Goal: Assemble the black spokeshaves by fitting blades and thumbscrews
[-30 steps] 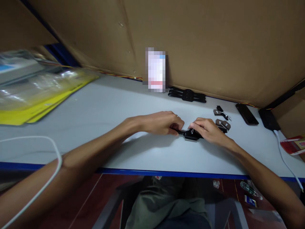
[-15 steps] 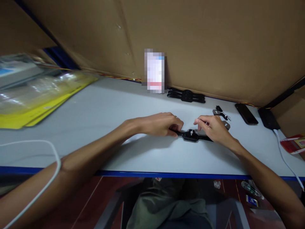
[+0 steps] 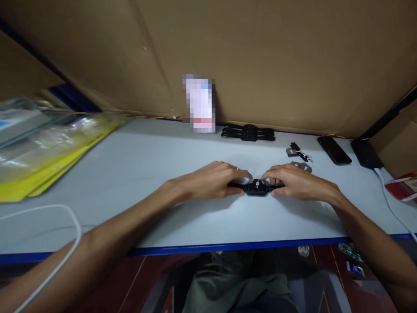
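A black watch-like device (image 3: 253, 190) lies flat on the white tabletop, its straps running out left and right. On top of its thick middle sits a small silvery metal piece (image 3: 257, 184), too small to make out exactly. My left hand (image 3: 220, 178) has thumb and forefinger round the left strap beside the middle block. From the other side, my right hand (image 3: 293, 181) pinches the right strap, its fingertips close to the block. The curled fingers hide most of both straps.
Behind my hands lie several stacked black straps (image 3: 248, 132), near an upright blurred screen (image 3: 200, 104). Small dark plates with a metal clip (image 3: 301, 154), a phone (image 3: 334, 150) and a cabled black box (image 3: 366, 154) are to the right. Yellow folders (image 3: 61, 167) lie left; a white cable (image 3: 77, 230) crosses my left forearm.
My right hand has come down from above the device, its fingers now closed at the right strap near the block. My left hand still holds the left strap. The view has shifted slightly.
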### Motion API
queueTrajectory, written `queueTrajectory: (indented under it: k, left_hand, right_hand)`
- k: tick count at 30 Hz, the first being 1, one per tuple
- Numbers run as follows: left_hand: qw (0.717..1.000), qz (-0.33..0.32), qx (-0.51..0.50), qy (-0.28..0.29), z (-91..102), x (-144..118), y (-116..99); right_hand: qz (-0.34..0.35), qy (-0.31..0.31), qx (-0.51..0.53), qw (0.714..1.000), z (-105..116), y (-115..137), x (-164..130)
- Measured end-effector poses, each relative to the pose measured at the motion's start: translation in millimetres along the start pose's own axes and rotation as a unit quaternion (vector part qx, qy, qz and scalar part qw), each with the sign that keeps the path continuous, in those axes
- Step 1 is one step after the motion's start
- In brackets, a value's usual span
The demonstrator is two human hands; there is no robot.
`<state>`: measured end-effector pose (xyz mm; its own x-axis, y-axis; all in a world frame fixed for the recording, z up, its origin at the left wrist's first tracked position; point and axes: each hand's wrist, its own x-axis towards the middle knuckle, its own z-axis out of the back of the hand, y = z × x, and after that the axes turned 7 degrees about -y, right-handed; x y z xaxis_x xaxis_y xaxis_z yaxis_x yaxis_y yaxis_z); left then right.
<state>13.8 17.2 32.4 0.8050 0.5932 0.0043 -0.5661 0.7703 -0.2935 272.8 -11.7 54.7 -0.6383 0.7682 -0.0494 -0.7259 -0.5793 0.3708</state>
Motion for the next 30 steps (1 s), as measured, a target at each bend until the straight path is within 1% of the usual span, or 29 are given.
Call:
queueTrajectory:
  k: [4,8,14,20,26,30]
  left_hand:
    - [0.999,-0.01,-0.014,-0.028,-8.2,1.0,4.3]
    - [0.999,-0.013,-0.016,-0.041,-11.3,1.8,6.1]
    - [0.999,-0.008,-0.029,-0.031,-10.9,1.9,6.0]
    - [0.999,-0.013,-0.028,-0.035,-11.6,2.1,6.9]
    - [0.999,-0.009,-0.015,-0.03,-10.5,2.9,6.0]
    - [1.0,-0.003,-0.002,-0.028,-10.9,2.8,6.2]
  right_hand:
    - [0.0,-0.015,-0.023,1.0,-3.4,-2.1,1.6]
    - [0.002,-0.025,-0.022,0.999,-5.3,-6.0,2.7]
    - [0.003,-0.037,-0.012,0.999,-5.3,-6.0,2.5]
    - [0.0,-0.045,0.007,0.999,-5.6,-5.8,2.5]
    - [-0.005,-0.044,-0.025,0.999,-3.9,-2.8,0.8]
    - [-0.016,-0.087,-0.048,0.995,-2.7,2.4,-1.2]
